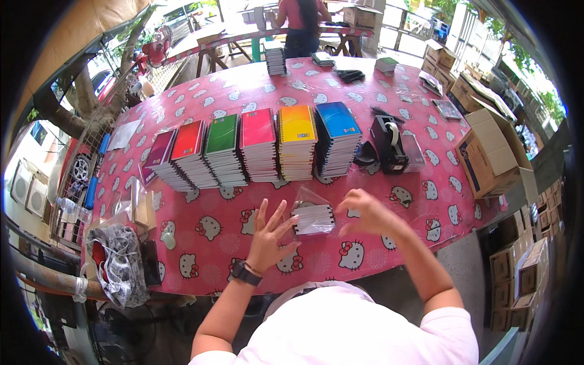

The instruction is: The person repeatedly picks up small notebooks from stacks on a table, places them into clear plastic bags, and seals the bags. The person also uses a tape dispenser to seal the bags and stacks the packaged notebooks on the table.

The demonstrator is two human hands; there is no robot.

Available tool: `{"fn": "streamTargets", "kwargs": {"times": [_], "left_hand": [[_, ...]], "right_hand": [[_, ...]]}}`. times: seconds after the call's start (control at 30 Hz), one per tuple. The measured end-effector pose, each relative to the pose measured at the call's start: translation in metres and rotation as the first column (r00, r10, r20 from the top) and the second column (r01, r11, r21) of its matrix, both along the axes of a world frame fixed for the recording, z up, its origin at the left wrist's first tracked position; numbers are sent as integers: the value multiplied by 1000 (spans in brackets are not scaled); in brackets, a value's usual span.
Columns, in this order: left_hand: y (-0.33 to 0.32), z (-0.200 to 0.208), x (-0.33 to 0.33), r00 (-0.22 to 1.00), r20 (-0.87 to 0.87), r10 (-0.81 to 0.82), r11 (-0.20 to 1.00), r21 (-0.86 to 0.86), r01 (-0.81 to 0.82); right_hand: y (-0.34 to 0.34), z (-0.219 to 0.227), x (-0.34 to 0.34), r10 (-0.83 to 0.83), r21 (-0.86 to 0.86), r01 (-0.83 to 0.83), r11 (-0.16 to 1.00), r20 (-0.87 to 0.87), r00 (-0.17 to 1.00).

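— Where does the bagged notebook stack [314, 218] lie from the two hands?

— Between them, flat on the bench [426, 207]. It sits just to the right of the left hand [267, 234] and just to the left of the right hand [364, 210]. The left fingers [275, 214] look the nearer of the two; their tips come close to the pack's left edge, though I cannot tell whether they touch it.

— And the fingers themselves?

— The left ones are spread wide and pointing up and away, holding nothing. The right ones are curled loosely downward over the bench, also empty, well short of a grip.

— Which way does the pack run?

— Its long axis runs left to right, from one hand towards the other, with the spiral binding along the side nearest the left fingers.

— How does it look?

— A small stack of white-edged spiral notebooks inside a clear, glossy plastic bag; the loose bag mouth puckers up on the far side, away from the fingers.

— What lies past it?

— Beyond the fingertips, a row of notebook stacks [258, 146] with maroon, red, green, pink, yellow and blue covers, and to the right of those a black tape dispenser [389, 143].
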State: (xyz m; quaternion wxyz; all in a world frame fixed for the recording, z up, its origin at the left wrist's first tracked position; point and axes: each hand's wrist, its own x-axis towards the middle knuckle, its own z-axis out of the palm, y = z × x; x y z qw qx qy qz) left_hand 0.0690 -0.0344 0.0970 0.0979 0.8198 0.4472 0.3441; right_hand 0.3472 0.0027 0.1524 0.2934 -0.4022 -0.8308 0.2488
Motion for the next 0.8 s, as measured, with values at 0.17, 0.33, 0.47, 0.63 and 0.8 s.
{"fn": "streamTargets", "kwargs": {"times": [0.17, 0.33, 0.47, 0.63, 0.8], "left_hand": [[2, -15, 39, 997, 73, -14, 994, 107, 6], [4, 8, 48, 869, 477, 132, 988, -137, -75], [19, -2, 31, 930, 366, 18, 905, -401, 140], [20, -5, 32, 964, 217, -152, 976, -123, 181], [10, -15, 38, 930, 361, -66, 991, -84, 102]], "right_hand": [[-6, -13, -44, 52, 324, 37, 945, -263, 963], [41, -45, -29, -369, -714, 85, 695, -253, 894], [23, -47, -49, -174, -382, -5, 924, -433, 884], [-2, -46, -25, 118, 105, -92, 990, -271, 955], [-18, -41, -30, 31, 180, -16, 983, -80, 996]]}}
